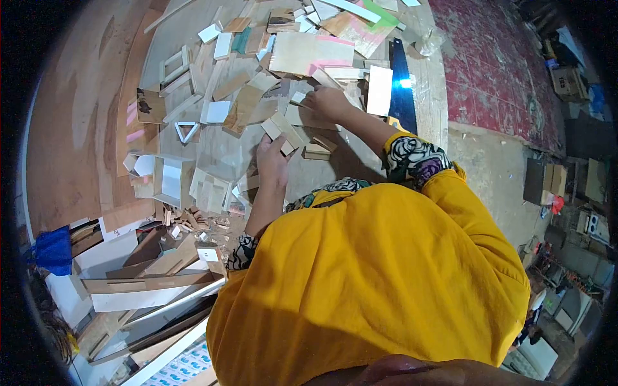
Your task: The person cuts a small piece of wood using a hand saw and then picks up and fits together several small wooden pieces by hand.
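My left hand (272, 161) is closed on a small wooden piece (283, 130) built from light strips, held tilted just above the worktable. Up and to the right, my right hand (326, 104) reaches down among wood offcuts with its fingers bent together. A small pale block (298, 98) lies right at those fingertips; whether they grip it or something beneath is hidden. Under my right wrist is a flat wooden board (302, 116). Between my forearms sits a small stacked wood block (317, 152).
A handsaw (403, 90) lies at the table's right, beside a white panel (379, 91). Scattered offcuts, a white triangle frame (187, 132) and a pink-edged plywood sheet (302, 54) cover the worktable (209, 149). Long boards (151, 283) are piled at lower left.
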The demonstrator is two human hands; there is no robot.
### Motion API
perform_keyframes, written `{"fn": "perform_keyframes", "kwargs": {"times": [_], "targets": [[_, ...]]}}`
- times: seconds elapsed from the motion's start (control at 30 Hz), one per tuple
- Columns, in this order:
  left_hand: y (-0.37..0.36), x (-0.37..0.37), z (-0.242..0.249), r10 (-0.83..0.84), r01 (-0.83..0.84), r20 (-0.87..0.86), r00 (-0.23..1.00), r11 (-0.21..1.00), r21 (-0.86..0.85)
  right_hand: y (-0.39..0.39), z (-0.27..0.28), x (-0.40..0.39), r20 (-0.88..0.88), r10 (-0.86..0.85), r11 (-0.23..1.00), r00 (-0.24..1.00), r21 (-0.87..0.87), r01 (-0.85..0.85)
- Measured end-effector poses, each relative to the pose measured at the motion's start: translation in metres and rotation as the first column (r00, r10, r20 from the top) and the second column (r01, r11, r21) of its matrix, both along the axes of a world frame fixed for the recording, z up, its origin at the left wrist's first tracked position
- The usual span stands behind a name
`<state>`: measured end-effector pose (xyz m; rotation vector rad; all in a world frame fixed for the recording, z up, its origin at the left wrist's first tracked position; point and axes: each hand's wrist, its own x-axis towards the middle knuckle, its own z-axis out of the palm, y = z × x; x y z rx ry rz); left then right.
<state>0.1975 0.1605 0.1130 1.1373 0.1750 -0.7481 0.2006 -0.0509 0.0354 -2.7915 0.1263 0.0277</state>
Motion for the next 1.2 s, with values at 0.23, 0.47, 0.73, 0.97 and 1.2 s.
{"fn": "perform_keyframes", "kwargs": {"times": [0.23,0.47,0.73,0.97,1.2], "targets": [[0.022,-0.005,-0.012,0.062,-0.061,-0.020,0.998,0.998,0.028,-0.051,0.012,0.002,-0.077,-0.054,0.889,0.996,0.449,0.083],[0.013,-0.010,-0.006,0.011,-0.011,-0.013,1.000,1.000,0.026,-0.065,0.014,-0.034,-0.103,-0.115,0.854,0.988,0.498,0.151],[0.008,-0.016,-0.013,-0.029,0.029,0.005,1.000,1.000,0.002,-0.031,0.025,-0.120,-0.244,-0.192,0.981,0.951,-0.058,0.183],[-0.013,-0.024,0.002,-0.110,0.112,0.068,0.992,0.993,-0.032,-0.038,0.057,-0.128,-0.428,-0.148,-0.047,0.892,0.903,0.426],[0.002,-0.014,0.006,-0.067,0.065,0.141,0.988,0.998,0.021,-0.032,0.048,-0.119,-0.167,-0.295,0.812,0.941,0.476,0.339]]}}
